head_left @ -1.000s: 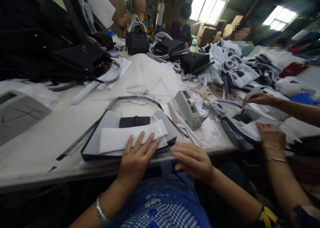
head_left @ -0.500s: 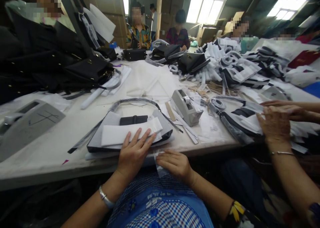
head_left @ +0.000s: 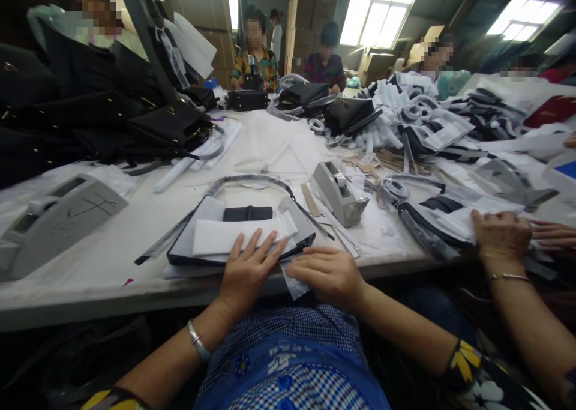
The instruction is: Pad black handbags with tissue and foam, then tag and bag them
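Now your left hand (head_left: 247,272), fingers splayed, pins the white foam sheet (head_left: 225,237); your right hand (head_left: 328,275), fingers curled, pinches the clear plastic strip (head_left: 296,286). Align it squarely.

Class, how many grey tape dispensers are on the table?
2: the left dispenser, and the middle dispenser right of the flat bag; a grey shape far right may be a third.

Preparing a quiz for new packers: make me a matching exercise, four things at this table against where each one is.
1. left hand
2. right hand
3. small tape dispenser
4. large tape dispenser

a. far left on the table
b. flat on the white foam strip
c. over a clear plastic strip at the near edge
d. just right of the wrapped bag

Pairs: 1-b, 2-c, 3-d, 4-a.
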A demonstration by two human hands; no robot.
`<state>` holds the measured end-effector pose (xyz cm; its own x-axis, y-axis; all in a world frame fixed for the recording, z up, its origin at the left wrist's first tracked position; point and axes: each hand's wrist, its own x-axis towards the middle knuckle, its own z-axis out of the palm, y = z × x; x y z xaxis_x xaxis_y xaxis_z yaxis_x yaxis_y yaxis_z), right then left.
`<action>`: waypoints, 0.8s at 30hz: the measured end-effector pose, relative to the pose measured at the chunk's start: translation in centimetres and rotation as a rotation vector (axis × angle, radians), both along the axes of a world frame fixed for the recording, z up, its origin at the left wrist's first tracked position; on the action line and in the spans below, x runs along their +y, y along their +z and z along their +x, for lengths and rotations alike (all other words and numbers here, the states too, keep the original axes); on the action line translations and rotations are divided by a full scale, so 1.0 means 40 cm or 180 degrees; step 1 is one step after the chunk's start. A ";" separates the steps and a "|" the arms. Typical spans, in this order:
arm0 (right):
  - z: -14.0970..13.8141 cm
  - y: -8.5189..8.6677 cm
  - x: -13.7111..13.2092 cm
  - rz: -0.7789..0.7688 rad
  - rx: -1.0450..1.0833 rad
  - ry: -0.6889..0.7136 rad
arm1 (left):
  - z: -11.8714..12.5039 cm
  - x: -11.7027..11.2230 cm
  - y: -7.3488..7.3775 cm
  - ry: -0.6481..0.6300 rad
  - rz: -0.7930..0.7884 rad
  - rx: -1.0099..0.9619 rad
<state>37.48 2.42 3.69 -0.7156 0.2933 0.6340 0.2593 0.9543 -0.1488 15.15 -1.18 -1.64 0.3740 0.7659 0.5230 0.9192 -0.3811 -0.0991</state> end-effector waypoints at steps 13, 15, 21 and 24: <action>-0.087 -0.012 0.206 -0.1288 -0.0526 -0.0684 | 0.002 0.008 -0.015 -0.0234 0.0181 -0.0600; -0.094 -0.010 0.208 -0.1598 -0.0567 -0.0895 | 0.003 0.008 -0.015 -0.0259 0.0213 -0.0695; -0.116 0.011 0.228 -0.1992 -0.1035 -0.1324 | 0.006 0.007 -0.021 -0.0231 0.0283 -0.0856; -0.123 0.012 0.246 -0.2062 -0.1070 -0.1343 | 0.004 0.010 -0.017 -0.0173 0.0227 -0.0818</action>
